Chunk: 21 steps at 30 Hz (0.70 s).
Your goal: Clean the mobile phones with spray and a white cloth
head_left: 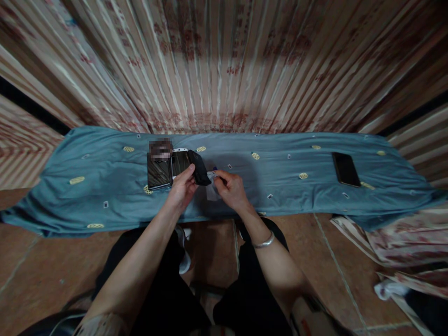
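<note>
1. Left grip [182, 185] pinches a matt black case [199, 167], soft-looking.
2. Just left of that grip, two phones [159, 171] show glossy glass.
3. Beneath both grips, the worktop cloth [280, 158] is smooth blue fabric.
4. Right wrist: shiny metal bracelet [263, 242].

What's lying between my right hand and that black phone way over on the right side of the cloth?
In the head view, only bare blue cloth with small printed motifs lies between the right hand and the black phone; no other object sits there.
</note>
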Each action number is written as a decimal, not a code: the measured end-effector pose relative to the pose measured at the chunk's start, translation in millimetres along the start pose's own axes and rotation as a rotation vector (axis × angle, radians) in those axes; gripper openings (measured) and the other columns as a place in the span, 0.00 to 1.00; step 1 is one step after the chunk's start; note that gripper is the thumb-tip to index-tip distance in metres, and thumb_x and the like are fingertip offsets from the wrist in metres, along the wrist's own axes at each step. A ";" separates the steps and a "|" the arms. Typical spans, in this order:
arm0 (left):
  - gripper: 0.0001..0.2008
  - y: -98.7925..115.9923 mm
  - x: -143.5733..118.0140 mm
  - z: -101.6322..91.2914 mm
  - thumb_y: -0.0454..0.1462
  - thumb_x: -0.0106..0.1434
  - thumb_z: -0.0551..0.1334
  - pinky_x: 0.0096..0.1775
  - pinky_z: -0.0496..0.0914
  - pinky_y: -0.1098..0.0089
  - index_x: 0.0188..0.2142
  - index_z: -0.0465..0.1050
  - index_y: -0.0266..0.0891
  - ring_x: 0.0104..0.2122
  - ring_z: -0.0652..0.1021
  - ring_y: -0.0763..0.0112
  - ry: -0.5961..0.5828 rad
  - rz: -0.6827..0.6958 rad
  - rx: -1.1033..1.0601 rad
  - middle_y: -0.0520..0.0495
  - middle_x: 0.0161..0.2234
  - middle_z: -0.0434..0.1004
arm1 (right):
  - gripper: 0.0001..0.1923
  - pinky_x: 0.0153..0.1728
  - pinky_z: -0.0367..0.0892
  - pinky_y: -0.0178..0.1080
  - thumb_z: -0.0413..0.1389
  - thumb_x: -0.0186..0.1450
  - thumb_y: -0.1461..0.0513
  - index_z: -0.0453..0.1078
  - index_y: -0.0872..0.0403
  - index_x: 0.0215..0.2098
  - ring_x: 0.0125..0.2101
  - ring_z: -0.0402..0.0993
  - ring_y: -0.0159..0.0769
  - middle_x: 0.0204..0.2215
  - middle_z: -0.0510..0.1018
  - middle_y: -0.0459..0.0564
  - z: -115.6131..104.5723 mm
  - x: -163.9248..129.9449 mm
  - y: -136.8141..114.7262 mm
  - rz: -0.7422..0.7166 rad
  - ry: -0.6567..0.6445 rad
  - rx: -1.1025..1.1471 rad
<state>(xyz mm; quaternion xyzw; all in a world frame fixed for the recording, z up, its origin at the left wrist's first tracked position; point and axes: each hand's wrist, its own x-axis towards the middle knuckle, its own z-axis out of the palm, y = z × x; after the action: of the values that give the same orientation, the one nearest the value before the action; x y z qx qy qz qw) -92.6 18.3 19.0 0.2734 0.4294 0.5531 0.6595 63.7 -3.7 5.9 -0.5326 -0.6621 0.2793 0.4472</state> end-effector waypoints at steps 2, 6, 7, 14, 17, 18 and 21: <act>0.16 -1.0 1.4 -0.5 0.45 0.52 0.75 0.44 0.77 0.66 0.34 0.79 0.37 0.42 0.84 0.60 0.002 0.007 -0.003 0.44 0.33 0.85 | 0.16 0.37 0.71 0.34 0.51 0.66 0.63 0.81 0.49 0.41 0.31 0.80 0.36 0.31 0.85 0.44 0.2 -0.5 0.2 0.007 0.010 -0.007; 0.15 -2.6 2.2 -0.6 0.44 0.52 0.76 0.44 0.76 0.67 0.33 0.78 0.37 0.42 0.84 0.60 0.024 0.000 -0.007 0.44 0.34 0.85 | 0.15 0.38 0.71 0.35 0.52 0.66 0.64 0.81 0.48 0.41 0.34 0.81 0.37 0.33 0.86 0.45 1.5 -1.1 1.2 0.014 0.052 -0.036; 0.16 -2.8 2.2 -0.6 0.44 0.51 0.76 0.44 0.76 0.67 0.32 0.78 0.37 0.43 0.84 0.60 0.025 -0.001 -0.006 0.44 0.34 0.85 | 0.15 0.38 0.71 0.35 0.52 0.66 0.64 0.81 0.48 0.41 0.34 0.81 0.38 0.33 0.86 0.45 1.8 -1.1 1.4 0.017 0.060 -0.046; 0.18 -3.9 0.8 1.9 0.43 0.46 0.79 0.44 0.75 0.69 0.32 0.78 0.37 0.39 0.83 0.66 -0.001 0.049 0.005 0.47 0.34 0.84 | 0.16 0.44 0.73 0.38 0.52 0.66 0.64 0.80 0.50 0.44 0.37 0.83 0.40 0.38 0.87 0.49 2.6 -2.2 1.0 0.017 0.065 -0.102; 0.19 -6.1 0.9 3.2 0.42 0.44 0.80 0.44 0.75 0.69 0.32 0.78 0.38 0.39 0.82 0.67 0.000 0.082 0.011 0.50 0.33 0.84 | 0.15 0.46 0.73 0.38 0.52 0.66 0.64 0.80 0.50 0.45 0.40 0.83 0.40 0.40 0.87 0.49 3.4 -3.2 0.4 -0.005 0.070 -0.093; 0.19 -7.1 1.1 3.2 0.41 0.44 0.80 0.44 0.74 0.69 0.32 0.78 0.38 0.39 0.82 0.67 0.001 0.090 0.012 0.50 0.33 0.84 | 0.15 0.47 0.73 0.38 0.52 0.66 0.65 0.80 0.49 0.45 0.41 0.83 0.40 0.41 0.87 0.49 3.6 -3.5 0.0 -0.011 0.073 -0.084; 0.19 -9.1 2.2 2.5 0.41 0.44 0.79 0.44 0.74 0.69 0.33 0.79 0.39 0.40 0.82 0.67 0.002 0.095 0.017 0.50 0.33 0.84 | 0.15 0.47 0.74 0.38 0.52 0.66 0.65 0.80 0.49 0.44 0.41 0.83 0.40 0.40 0.87 0.48 3.7 -3.7 -1.5 -0.013 0.071 -0.033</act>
<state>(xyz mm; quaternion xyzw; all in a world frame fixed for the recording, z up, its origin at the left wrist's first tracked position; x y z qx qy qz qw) -85.9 18.5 12.0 0.2987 0.4214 0.5805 0.6295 59.8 -7.3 4.4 -0.5452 -0.6537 0.2461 0.4635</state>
